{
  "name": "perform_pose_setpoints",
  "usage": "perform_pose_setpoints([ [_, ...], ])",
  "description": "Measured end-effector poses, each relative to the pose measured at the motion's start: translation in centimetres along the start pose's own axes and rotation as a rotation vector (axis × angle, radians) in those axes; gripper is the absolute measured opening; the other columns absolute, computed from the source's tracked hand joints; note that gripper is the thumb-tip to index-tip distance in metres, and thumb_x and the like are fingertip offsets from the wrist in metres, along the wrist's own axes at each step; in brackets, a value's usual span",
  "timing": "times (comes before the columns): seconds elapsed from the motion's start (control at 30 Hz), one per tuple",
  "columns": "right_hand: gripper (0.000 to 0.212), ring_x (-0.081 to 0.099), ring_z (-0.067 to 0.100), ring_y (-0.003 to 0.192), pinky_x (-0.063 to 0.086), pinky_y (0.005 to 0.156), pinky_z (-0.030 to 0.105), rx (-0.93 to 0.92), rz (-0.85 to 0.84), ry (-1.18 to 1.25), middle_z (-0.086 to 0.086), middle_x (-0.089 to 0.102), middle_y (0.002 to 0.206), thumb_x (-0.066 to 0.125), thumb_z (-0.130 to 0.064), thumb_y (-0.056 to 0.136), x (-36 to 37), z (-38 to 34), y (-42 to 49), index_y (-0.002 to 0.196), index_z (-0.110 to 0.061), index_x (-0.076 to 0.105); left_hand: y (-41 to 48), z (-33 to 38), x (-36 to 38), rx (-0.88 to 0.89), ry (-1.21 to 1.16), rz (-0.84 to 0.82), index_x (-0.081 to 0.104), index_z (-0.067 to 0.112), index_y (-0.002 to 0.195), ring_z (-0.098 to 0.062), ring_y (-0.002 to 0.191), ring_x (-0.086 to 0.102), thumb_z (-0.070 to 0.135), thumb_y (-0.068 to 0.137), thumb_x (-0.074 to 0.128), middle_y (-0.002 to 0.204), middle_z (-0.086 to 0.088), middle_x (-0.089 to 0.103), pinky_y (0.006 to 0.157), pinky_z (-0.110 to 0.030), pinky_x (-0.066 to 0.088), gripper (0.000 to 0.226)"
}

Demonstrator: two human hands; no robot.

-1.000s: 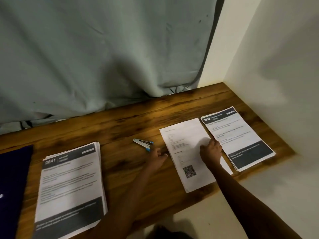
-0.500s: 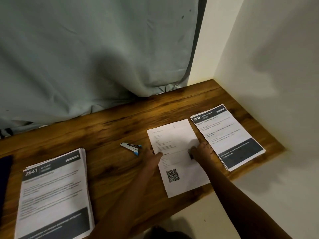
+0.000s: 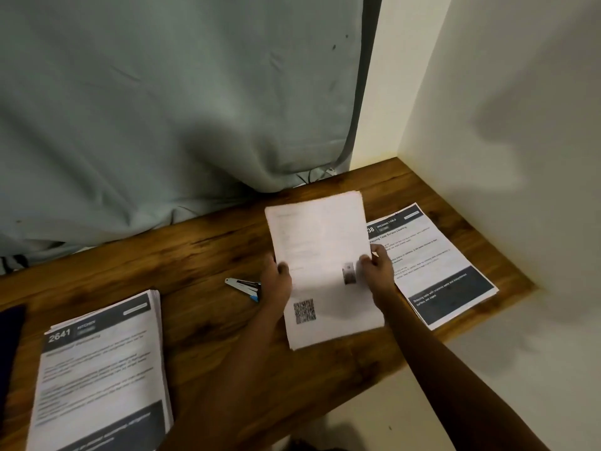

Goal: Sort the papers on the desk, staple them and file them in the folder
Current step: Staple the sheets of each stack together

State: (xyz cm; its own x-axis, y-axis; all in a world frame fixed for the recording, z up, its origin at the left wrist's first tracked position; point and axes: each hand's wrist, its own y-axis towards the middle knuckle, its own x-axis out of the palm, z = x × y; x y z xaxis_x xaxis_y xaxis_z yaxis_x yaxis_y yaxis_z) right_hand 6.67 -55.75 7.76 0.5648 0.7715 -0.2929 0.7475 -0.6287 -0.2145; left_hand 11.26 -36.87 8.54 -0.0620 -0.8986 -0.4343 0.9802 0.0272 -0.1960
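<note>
Left hand (image 3: 280, 283) and right hand (image 3: 380, 270) pinch the white sheaf (image 3: 320, 239) by its side edges, seemingly clear of the desk (image 3: 195, 255); stapler (image 3: 243, 284) just left.

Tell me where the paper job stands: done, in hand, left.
Done, apparently: two piles lie sorted on the desk, the 2641 stack and the dressing-table stack. In hand: left hand and right hand grip the QR-code stack by its sides. Left: stapling, the stapler lies untouched, then filing.
</note>
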Motion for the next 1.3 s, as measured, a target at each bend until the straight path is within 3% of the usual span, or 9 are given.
perform_pose_setpoints([
  [0.13, 0.023, 0.059, 0.027, 0.108, 0.049, 0.094, 0.042, -0.194, 0.016, 0.282, 0.008, 0.063, 0.114, 0.051, -0.007, 0.094, -0.3, -4.1, 0.1, 0.117, -0.008, 0.053, 0.3, 4.6, -2.5, 0.301, -0.08, 0.097, 0.039, 0.004, 0.112, -0.01, 0.081, 0.059, 0.012, 0.101, 0.038, 0.108, -0.008, 0.058, 0.064, -0.019, 0.05, 0.013],
  [0.33, 0.029, 0.057, 0.018, 0.112, 0.049, 0.094, 0.033, -0.272, -0.071, 0.341, -0.003, 0.061, 0.119, 0.048, -0.004, 0.096, 0.2, -4.5, -1.2, 0.122, -0.014, 0.053, -0.7, 3.9, -3.2, 0.493, -0.101, 0.147, 0.035, -0.002, 0.119, -0.015, 0.101, 0.055, 0.007, 0.1, 0.039, 0.118, -0.01, 0.053, 0.079, -0.015, 0.048, 0.022],
  [0.53, 0.033, 0.053, 0.002, 0.108, 0.043, 0.089, 0.014, -0.265, -0.087, 0.2, -0.009, 0.054, 0.123, 0.046, -0.011, 0.099, 0.4, -2.5, -2.0, 0.131, -0.019, 0.047, -1.4, 0.4, -2.1, 0.393, -0.101, 0.116, 0.035, -0.004, 0.116, -0.026, 0.103, 0.06, 0.01, 0.101, 0.039, 0.123, -0.016, 0.054, 0.079, -0.027, 0.053, 0.021],
  [0.67, 0.026, 0.057, 0.014, 0.104, 0.047, 0.086, 0.02, -0.308, -0.064, 0.127, 0.0, 0.061, 0.113, 0.046, -0.007, 0.098, -0.1, -3.5, -1.7, 0.121, -0.006, 0.056, -1.2, 0.9, -2.6, 0.334, -0.126, 0.065, 0.042, -0.003, 0.121, -0.006, 0.088, 0.057, 0.009, 0.101, 0.039, 0.119, -0.012, 0.057, 0.068, -0.006, 0.046, 0.024],
  [0.8, 0.027, 0.061, 0.018, 0.102, 0.051, 0.084, 0.028, -0.18, -0.117, 0.005, 0.001, 0.063, 0.115, 0.047, -0.009, 0.096, -0.6, -3.3, -1.4, 0.121, -0.008, 0.058, -1.9, 0.7, -4.7, 0.195, -0.463, -0.137, 0.053, 0.016, 0.119, -0.009, 0.093, 0.066, 0.012, 0.098, 0.048, 0.112, 0.003, 0.064, 0.07, -0.021, 0.054, 0.021],
  [0.87, 0.03, 0.062, 0.023, 0.106, 0.052, 0.092, 0.039, -0.112, -0.198, -0.133, 0.003, 0.064, 0.121, 0.048, -0.015, 0.096, -0.8, -2.6, -1.2, 0.124, -0.014, 0.058, -1.9, 0.7, -6.0, 0.03, -0.646, -0.238, 0.054, 0.018, 0.123, -0.014, 0.096, 0.067, 0.017, 0.097, 0.05, 0.111, 0.001, 0.066, 0.07, -0.026, 0.055, 0.027],
  [0.97, 0.032, 0.056, 0.023, 0.111, 0.046, 0.099, 0.036, -0.071, -0.396, -0.327, 0.003, 0.059, 0.123, 0.047, -0.019, 0.098, -0.8, -1.1, -2.2, 0.128, -0.011, 0.055, -1.2, 0.6, -7.6, -0.184, -0.848, -0.303, 0.052, 0.015, 0.132, -0.024, 0.099, 0.065, 0.024, 0.096, 0.05, 0.113, -0.007, 0.067, 0.072, -0.037, 0.054, 0.037],
  [1.17, 0.014, 0.058, 0.02, 0.089, 0.049, 0.075, 0.029, 0.126, -0.544, -0.196, 0.007, 0.06, 0.096, 0.045, -0.007, 0.096, 1.1, 1.8, -6.0, 0.102, -0.006, 0.058, -0.6, -1.3, -10.2, -0.056, -0.959, -0.385, 0.045, 0.029, 0.137, -0.021, 0.118, 0.058, 0.024, 0.096, 0.04, 0.134, 0.003, 0.057, 0.091, -0.037, 0.053, 0.041],
  [1.3, 0.018, 0.057, 0.017, 0.092, 0.048, 0.071, 0.024, 0.173, -0.608, -0.234, 0.008, 0.059, 0.104, 0.044, -0.013, 0.099, 2.6, 2.6, -7.4, 0.111, -0.007, 0.056, -0.2, -3.5, -10.9, -0.154, -1.087, -0.329, 0.056, 0.017, 0.109, -0.022, 0.124, 0.053, 0.02, 0.094, 0.044, 0.138, -0.004, 0.054, 0.096, -0.038, 0.051, 0.02],
])
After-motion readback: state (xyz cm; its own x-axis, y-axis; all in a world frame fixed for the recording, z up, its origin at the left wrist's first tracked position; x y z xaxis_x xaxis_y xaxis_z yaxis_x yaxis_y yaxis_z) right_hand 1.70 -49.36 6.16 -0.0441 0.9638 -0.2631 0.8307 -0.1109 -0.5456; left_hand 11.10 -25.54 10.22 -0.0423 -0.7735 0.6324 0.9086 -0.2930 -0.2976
